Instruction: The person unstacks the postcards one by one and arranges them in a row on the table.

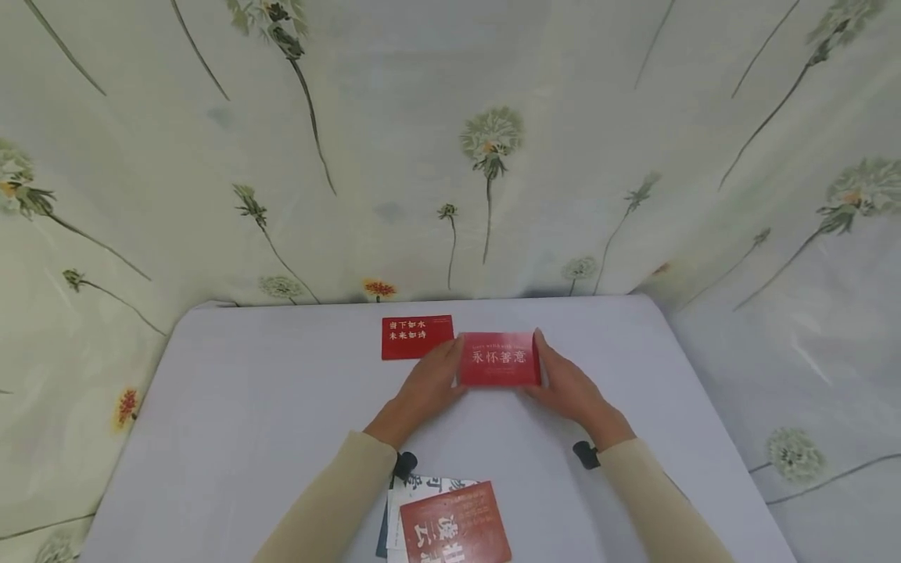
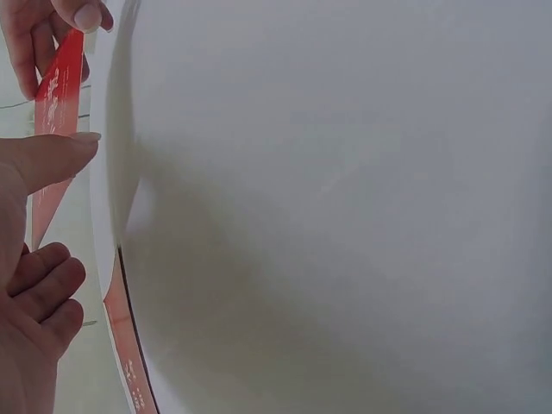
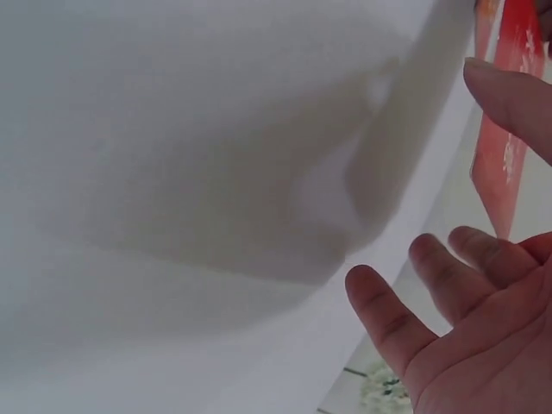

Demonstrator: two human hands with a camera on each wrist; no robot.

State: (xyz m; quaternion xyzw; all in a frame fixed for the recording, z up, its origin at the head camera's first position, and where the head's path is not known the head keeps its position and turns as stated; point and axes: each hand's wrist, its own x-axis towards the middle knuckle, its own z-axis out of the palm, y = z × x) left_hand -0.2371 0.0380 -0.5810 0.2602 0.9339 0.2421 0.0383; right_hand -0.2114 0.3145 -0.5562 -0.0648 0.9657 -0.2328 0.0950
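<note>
Your fingers are pinching now: left hand [image 1: 431, 377] on one short edge, right hand [image 1: 572, 385] on the other, thumbs toward you, the lower fingers loose. Between them, the lettered red card [image 1: 500, 361] hangs tilted above the white table [image 1: 281, 399]. It looks light, smooth, perhaps a little slippery, stiff enough to span your grip but likely to bow if squeezed; those short edges are the place to hold. Long axis runs hand to hand, lettering upright for you. Just beyond your left hand lies another red card [image 1: 404, 348]; nearer you, a loose pile of cards [image 1: 457, 520].
</note>
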